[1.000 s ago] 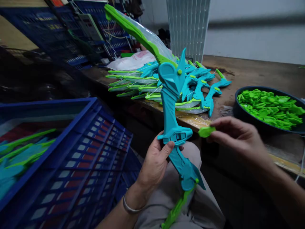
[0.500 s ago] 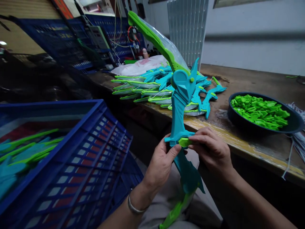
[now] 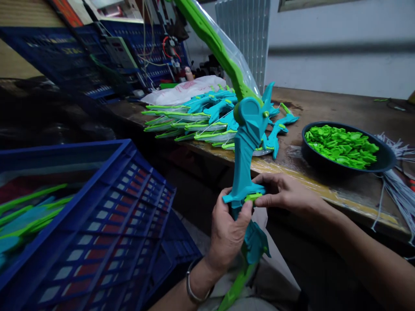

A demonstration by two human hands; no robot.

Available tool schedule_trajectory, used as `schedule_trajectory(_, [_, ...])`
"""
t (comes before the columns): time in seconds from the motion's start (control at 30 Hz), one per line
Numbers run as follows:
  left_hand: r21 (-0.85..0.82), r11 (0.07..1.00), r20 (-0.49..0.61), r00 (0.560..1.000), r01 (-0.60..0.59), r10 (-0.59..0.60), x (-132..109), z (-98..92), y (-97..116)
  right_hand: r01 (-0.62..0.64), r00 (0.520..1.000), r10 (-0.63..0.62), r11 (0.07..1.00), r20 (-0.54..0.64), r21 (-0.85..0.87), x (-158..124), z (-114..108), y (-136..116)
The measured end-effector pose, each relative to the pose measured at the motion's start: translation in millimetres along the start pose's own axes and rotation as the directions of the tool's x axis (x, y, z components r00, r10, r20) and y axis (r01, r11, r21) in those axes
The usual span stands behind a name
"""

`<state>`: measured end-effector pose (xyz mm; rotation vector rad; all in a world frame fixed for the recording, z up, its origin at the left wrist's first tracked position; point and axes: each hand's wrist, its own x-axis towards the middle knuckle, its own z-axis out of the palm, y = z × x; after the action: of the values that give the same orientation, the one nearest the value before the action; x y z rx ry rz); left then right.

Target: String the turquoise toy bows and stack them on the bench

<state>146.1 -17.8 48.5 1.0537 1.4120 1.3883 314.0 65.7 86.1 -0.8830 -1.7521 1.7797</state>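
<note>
Bow [image 3: 244, 157] stood near-upright over my lap [image 3: 272, 276], upper limb [image 3: 221, 52] leaning up-left. My left hand [image 3: 228, 233] gripped its middle; right hand [image 3: 288, 193] pinched green piece [image 3: 252, 197] there. Sack's [image 3: 184, 92] red print was illegible.

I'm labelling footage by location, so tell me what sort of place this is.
It looks like a workshop or assembly area, judging by the workbench with its pile of matching turquoise-and-green bow-shaped pieces, the dark bowl of loose green parts, and the blue crate holding similarly coloured pieces.
</note>
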Motion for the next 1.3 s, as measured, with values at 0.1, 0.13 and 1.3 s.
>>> schedule_trajectory(0.1, [0.028,1.0,-0.029,1.0,-0.012,0.013,-3,4.3,-8,0.031,0.996,-0.043,0.989,-0.077,-0.143,1,1,5])
schedule_trajectory(0.13, [0.034,0.999,-0.021,1.0,-0.021,0.022,-3,5.3,-11,0.044,0.992,-0.067,0.978,-0.103,-0.206,-1,1,8])
schedule_trajectory(1.3, [-0.367,0.789,0.357,0.858,0.492,-0.369,32,2.6,-29,-0.451,0.326,-0.025,0.875,-0.945,-0.179,-161,-64,131])
